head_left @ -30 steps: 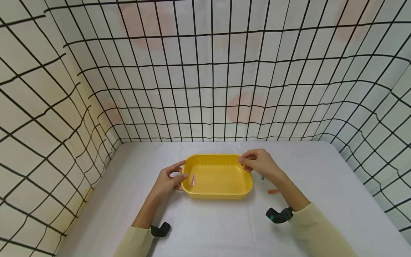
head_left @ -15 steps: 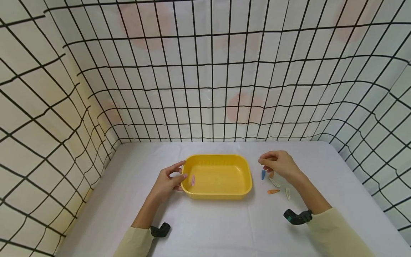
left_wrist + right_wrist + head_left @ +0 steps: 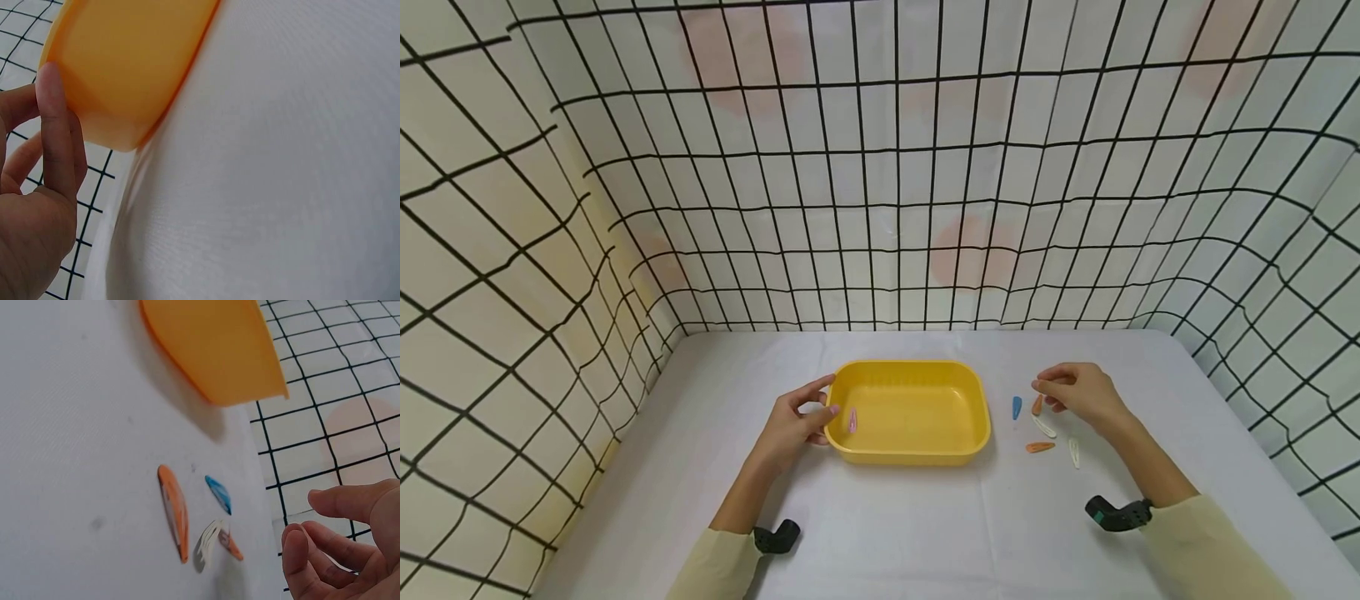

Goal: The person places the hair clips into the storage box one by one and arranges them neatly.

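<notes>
One pink clip [image 3: 852,420] in the yellow tray [image 3: 910,459], near its left end, and five outside on the white cloth [image 3: 910,533]: blue clip [image 3: 1017,407], far orange clip [image 3: 1037,406], near orange clip [image 3: 1040,447], curved white clip [image 3: 1043,427], straight white clip [image 3: 1074,452] — early going, it seems! Left hand [image 3: 790,425] grips the tray's left end, thumb at the rim, while the right hand [image 3: 1088,396] hovers by the far orange clip, thumb and fingertips slightly apart, nothing visibly held, contact impossible to call.

3 gridded walls [image 3: 897,150] make this tabletop [image 3: 910,529] a booth.
</notes>
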A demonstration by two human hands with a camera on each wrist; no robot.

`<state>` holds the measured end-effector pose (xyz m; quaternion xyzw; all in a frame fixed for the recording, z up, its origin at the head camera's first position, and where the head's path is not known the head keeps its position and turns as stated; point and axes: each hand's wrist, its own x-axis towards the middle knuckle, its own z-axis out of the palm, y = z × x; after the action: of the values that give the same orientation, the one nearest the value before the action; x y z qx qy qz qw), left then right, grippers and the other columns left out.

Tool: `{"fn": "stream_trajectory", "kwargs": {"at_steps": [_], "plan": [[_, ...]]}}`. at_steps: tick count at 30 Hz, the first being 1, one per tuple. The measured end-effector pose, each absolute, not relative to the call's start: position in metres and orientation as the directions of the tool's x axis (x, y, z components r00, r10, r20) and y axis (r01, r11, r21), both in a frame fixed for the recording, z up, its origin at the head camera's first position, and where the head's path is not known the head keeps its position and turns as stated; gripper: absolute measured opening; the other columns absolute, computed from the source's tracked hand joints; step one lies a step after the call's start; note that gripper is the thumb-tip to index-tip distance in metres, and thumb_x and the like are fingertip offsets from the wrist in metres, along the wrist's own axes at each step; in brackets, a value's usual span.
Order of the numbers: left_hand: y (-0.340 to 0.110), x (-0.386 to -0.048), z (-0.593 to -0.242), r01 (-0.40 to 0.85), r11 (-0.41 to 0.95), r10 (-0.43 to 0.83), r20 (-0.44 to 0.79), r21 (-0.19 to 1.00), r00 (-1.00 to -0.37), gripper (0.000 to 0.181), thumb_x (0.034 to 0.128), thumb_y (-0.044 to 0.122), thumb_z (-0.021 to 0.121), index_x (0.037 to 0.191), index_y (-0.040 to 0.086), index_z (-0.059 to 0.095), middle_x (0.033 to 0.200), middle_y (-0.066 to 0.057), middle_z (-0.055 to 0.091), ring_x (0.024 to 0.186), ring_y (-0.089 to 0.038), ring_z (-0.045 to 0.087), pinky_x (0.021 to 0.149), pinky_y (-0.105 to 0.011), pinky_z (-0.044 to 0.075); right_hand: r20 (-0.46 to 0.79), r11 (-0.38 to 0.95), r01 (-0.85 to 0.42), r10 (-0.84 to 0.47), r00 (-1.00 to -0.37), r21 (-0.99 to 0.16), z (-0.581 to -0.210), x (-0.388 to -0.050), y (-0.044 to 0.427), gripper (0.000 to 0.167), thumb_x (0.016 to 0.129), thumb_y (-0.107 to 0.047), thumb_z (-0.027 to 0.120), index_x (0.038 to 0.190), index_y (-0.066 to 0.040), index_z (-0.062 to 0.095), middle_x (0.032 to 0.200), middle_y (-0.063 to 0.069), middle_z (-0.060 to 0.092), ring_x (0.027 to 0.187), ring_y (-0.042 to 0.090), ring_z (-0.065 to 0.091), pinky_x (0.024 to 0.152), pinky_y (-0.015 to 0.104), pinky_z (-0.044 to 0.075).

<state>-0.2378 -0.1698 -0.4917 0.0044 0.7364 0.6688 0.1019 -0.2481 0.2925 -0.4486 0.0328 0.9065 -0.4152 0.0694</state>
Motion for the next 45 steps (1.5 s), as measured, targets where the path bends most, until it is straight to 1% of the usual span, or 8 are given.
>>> {"fn": "stream_trajectory", "kwargs": {"at_steps": [5,10,14,20,26,33,39,45], "plan": [[-0.170,-0.238,-0.493,-0.127,0.104,0.137,-0.141,0.986,-0.980,0.059,0.0906,0.015,0.080,0.145,0.024,0.060,0.119,-0.014,0.052,0.055,-0.014,0.058,0.056,-0.025,0.061,-0.160,0.655,0.133,0.018,-0.987,-0.744,-0.457,-0.249,0.300,0.044,0.101,-0.031,0.067,0.124,0.006,0.065,0.104,0.019,0.074,0.082,0.018,0.067,0.072,0.031,0.062],[-0.169,-0.238,-0.494,-0.130,0.108,0.129,-0.143,0.986,-0.981,0.058,0.0914,0.013,0.079,0.145,0.024,0.060,0.117,-0.013,0.052,0.055,-0.015,0.059,0.056,-0.025,0.061,-0.169,0.676,0.151,0.039,-0.985,-0.722,-0.471,-0.252,0.304,0.037,0.100,-0.028,0.066,0.118,0.004,0.069,0.094,0.011,0.073,0.077,0.017,0.062,0.064,0.027,0.056],[-0.168,-0.238,-0.494,-0.129,0.106,0.123,-0.142,0.986,-0.982,0.059,0.0912,0.013,0.079,0.145,0.024,0.060,0.117,-0.012,0.053,0.055,-0.015,0.059,0.056,-0.025,0.061,-0.179,0.691,0.163,0.049,-0.983,-0.704,-0.480,-0.254,0.304,0.035,0.098,-0.028,0.066,0.114,0.003,0.071,0.094,0.009,0.073,0.079,0.019,0.060,0.062,0.026,0.051],[-0.171,-0.236,-0.494,-0.119,0.114,0.124,-0.133,0.986,-0.983,0.058,0.0913,0.017,0.080,0.145,0.025,0.060,0.117,-0.012,0.052,0.056,-0.015,0.059,0.057,-0.025,0.061,-0.202,0.706,0.191,0.069,-0.977,-0.682,-0.486,-0.254,0.298,0.040,0.094,-0.033,0.075,0.110,0.002,0.071,0.090,0.010,0.071,0.076,0.020,0.060,0.061,0.027,0.052],[-0.173,-0.236,-0.494,-0.115,0.120,0.123,-0.130,0.986,-0.984,0.057,0.0923,0.016,0.078,0.145,0.027,0.060,0.117,-0.012,0.053,0.057,-0.016,0.061,0.057,-0.026,0.062,-0.129,0.769,0.130,0.063,-0.990,-0.626,-0.483,-0.254,0.290,0.035,0.089,-0.029,0.080,0.104,0.002,0.072,0.090,0.012,0.072,0.079,0.021,0.063,0.061,0.026,0.051],[-0.172,-0.236,-0.497,-0.129,0.112,0.124,-0.143,0.985,-0.982,0.058,0.0921,0.013,0.078,0.145,0.026,0.060,0.117,-0.012,0.053,0.057,-0.015,0.061,0.057,-0.025,0.061,-0.079,0.781,0.089,0.050,-0.996,-0.618,-0.482,-0.251,0.292,0.024,0.089,-0.019,0.076,0.100,0.002,0.075,0.086,0.010,0.075,0.077,0.019,0.067,0.061,0.027,0.051],[-0.171,-0.237,-0.496,-0.123,0.100,0.130,-0.136,0.987,-0.982,0.057,0.0919,0.014,0.078,0.145,0.025,0.060,0.116,-0.012,0.054,0.055,-0.015,0.059,0.057,-0.026,0.062,-0.054,0.800,0.070,0.047,-0.997,-0.595,-0.482,-0.249,0.295,0.023,0.088,-0.018,0.073,0.098,0.002,0.076,0.082,0.008,0.076,0.071,0.017,0.066,0.060,0.026,0.052],[-0.170,-0.237,-0.493,-0.133,0.107,0.131,-0.147,0.985,-0.981,0.058,0.0919,0.013,0.078,0.146,0.025,0.060,0.117,-0.012,0.054,0.056,-0.015,0.062,0.056,-0.025,0.061,-0.032,0.826,0.049,0.038,-0.999,-0.561,-0.482,-0.248,0.299,0.025,0.091,-0.017,0.068,0.098,0.006,0.074,0.085,0.013,0.073,0.074,0.021,0.063,0.058,0.028,0.050]]}}
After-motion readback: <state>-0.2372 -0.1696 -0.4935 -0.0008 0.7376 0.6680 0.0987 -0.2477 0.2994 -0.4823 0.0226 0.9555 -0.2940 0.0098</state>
